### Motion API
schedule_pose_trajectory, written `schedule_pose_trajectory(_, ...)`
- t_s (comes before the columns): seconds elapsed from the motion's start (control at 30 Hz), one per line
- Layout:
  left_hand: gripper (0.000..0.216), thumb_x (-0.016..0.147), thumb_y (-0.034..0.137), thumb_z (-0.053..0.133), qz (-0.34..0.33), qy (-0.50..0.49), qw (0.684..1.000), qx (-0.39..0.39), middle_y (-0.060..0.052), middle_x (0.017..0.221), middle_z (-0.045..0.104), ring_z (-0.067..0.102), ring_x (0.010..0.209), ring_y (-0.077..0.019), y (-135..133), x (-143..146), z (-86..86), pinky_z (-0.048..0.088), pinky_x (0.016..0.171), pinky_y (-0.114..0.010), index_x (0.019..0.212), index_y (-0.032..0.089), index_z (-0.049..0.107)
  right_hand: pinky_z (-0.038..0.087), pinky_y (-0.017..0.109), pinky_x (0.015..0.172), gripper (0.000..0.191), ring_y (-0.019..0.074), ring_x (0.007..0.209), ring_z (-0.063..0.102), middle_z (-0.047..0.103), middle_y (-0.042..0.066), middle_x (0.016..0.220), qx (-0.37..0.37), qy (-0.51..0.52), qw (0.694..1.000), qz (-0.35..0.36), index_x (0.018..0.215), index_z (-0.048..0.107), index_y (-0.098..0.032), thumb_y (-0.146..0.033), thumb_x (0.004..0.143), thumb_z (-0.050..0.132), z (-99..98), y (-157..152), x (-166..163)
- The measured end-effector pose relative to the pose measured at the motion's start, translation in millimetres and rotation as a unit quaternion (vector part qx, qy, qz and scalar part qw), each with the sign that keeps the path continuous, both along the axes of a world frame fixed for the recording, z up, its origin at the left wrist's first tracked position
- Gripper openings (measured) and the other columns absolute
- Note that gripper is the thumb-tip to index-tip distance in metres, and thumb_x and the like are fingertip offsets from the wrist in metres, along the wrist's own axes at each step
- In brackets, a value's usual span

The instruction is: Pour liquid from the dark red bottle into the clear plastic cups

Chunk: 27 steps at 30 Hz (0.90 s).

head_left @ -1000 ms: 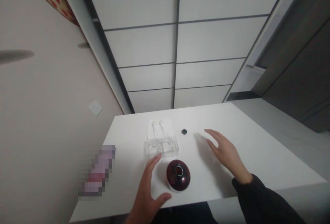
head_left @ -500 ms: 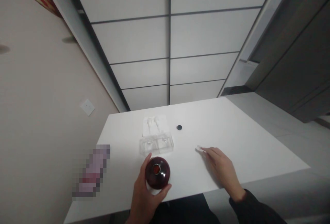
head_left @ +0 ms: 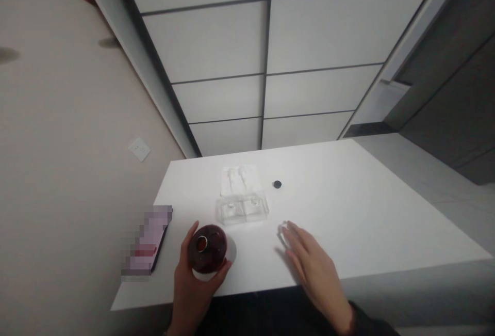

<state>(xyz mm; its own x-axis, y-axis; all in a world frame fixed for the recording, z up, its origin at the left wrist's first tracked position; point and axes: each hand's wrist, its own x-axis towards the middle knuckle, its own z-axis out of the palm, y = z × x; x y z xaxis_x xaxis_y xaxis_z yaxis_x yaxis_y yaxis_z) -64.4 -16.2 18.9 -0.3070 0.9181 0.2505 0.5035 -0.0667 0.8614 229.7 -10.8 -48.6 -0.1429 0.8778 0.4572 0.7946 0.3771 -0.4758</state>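
A round dark red bottle (head_left: 208, 249) with an open metal neck sits near the front edge of the white table (head_left: 348, 212). My left hand (head_left: 191, 284) is wrapped round it from the near side, thumb and fingers on its flanks. To the right, my right hand (head_left: 313, 269) lies low over the table with fingers stretched forward, its tips at a small clear piece (head_left: 285, 226). Whether the fingers hold that piece is unclear. A clear plastic tray (head_left: 243, 208) lies just behind the bottle.
A white sheet with two small white parts (head_left: 238, 179) lies behind the tray. A small black cap (head_left: 277, 185) rests to its right. A blurred pink flat object (head_left: 147, 243) lies at the table's left edge. A wall with a switch stands left.
My left hand closed round the bottle and drew it left and nearer. My right hand came back from the table's middle toward me and left, near the small clear piece.
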Motion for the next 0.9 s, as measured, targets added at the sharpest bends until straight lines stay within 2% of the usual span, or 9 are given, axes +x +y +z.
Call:
schedule_pose_trajectory(0.07,0.092,0.071,0.054,0.089,0.003,-0.006,1.000,-0.003,-0.013,0.142,0.067,0.071,0.124,-0.0356,0.6,-1.1,-1.7,0.062,0.103,-0.048,0.150,0.025,0.053,0.052,0.062,0.113,0.074,0.0409,0.148,0.051,0.047,0.010,0.166,-0.018,-0.035,0.998,0.044,0.170,0.025,-0.029,-0.045,0.105,0.056,-14.7,-22.6,-10.8)
schedule_pose_trajectory(0.17,0.091,0.071,0.052,0.089,-0.002,-0.006,1.000,-0.015,-0.014,0.144,0.066,0.070,0.127,-0.0359,0.4,-3.8,-3.3,0.060,0.107,-0.050,0.150,0.025,0.053,0.052,0.058,0.115,0.090,0.0403,0.150,0.049,0.038,0.011,0.171,-0.035,-0.080,0.992,0.095,0.172,0.007,-0.026,-0.039,0.102,0.062,-30.4,-40.0,-28.0)
schedule_pose_trajectory(0.27,0.090,0.072,0.048,0.090,-0.003,0.007,1.000,-0.015,-0.013,0.143,0.067,0.071,0.125,-0.0354,0.4,-7.8,-1.2,0.062,0.104,-0.049,0.150,0.024,0.052,0.051,0.050,0.119,0.095,0.0354,0.150,0.049,0.037,0.011,0.170,-0.045,-0.101,0.974,0.197,0.172,0.005,-0.023,-0.032,0.099,0.065,-28.4,-32.6,-52.0)
schedule_pose_trajectory(0.33,0.091,0.071,0.048,0.091,0.002,0.017,1.000,-0.010,-0.013,0.140,0.069,0.072,0.123,-0.0352,1.1,-10.3,1.7,0.064,0.101,-0.048,0.150,0.024,0.052,0.046,0.049,0.123,0.093,0.0339,0.152,0.047,0.036,0.010,0.170,-0.060,-0.105,0.955,0.273,0.172,0.013,-0.022,-0.037,0.098,0.069,-17.5,-20.3,-67.3)
schedule_pose_trajectory(0.43,0.092,0.071,0.051,0.091,0.010,0.019,1.000,-0.012,-0.012,0.139,0.069,0.073,0.121,-0.0355,2.1,-12.7,6.4,0.064,0.102,-0.050,0.150,0.025,0.052,0.041,0.050,0.127,0.090,0.0321,0.155,0.044,0.034,0.009,0.171,-0.097,-0.116,0.937,0.315,0.170,0.020,-0.023,-0.045,0.099,0.070,2.4,-3.5,-70.7)
schedule_pose_trajectory(0.53,0.093,0.071,0.053,0.091,0.012,0.019,1.000,-0.014,-0.011,0.140,0.068,0.073,0.121,-0.0353,2.1,-14.8,9.4,0.065,0.100,-0.049,0.150,0.026,0.052,0.040,0.054,0.127,0.084,0.0315,0.156,0.041,0.033,0.009,0.172,-0.098,-0.129,0.957,0.239,0.171,0.013,-0.024,-0.044,0.104,0.060,10.1,7.4,-35.7)
schedule_pose_trajectory(0.73,0.090,0.072,0.047,0.091,-0.004,0.032,0.999,-0.013,-0.012,0.139,0.068,0.073,0.119,-0.0337,1.7,-15.6,5.3,0.067,0.095,-0.047,0.150,0.025,0.051,0.041,0.073,0.116,0.069,0.0408,0.154,0.043,0.044,0.017,0.167,-0.058,-0.156,0.985,-0.050,0.171,0.018,-0.021,-0.046,0.109,0.037,-11.0,32.4,74.6)
schedule_pose_trajectory(0.8,0.090,0.071,0.047,0.091,-0.010,0.031,0.999,-0.015,-0.012,0.139,0.068,0.072,0.120,-0.0343,1.5,-12.1,1.5,0.066,0.096,-0.047,0.150,0.025,0.052,0.038,0.073,0.119,0.069,0.0412,0.156,0.038,0.043,0.018,0.167,-0.063,-0.145,0.983,-0.092,0.170,0.021,-0.018,-0.046,0.109,0.037,-16.0,39.1,83.6)
schedule_pose_trajectory(0.9,0.089,0.070,0.046,0.091,-0.019,0.025,0.999,-0.015,-0.013,0.140,0.068,0.070,0.124,-0.0363,-0.7,-4.6,-3.8,0.062,0.104,-0.052,0.148,0.024,0.054,0.038,0.070,0.121,0.075,0.0418,0.159,0.032,0.037,0.020,0.170,-0.059,-0.123,0.987,-0.083,0.170,0.020,-0.015,-0.047,0.106,0.044,-17.2,43.4,60.0)
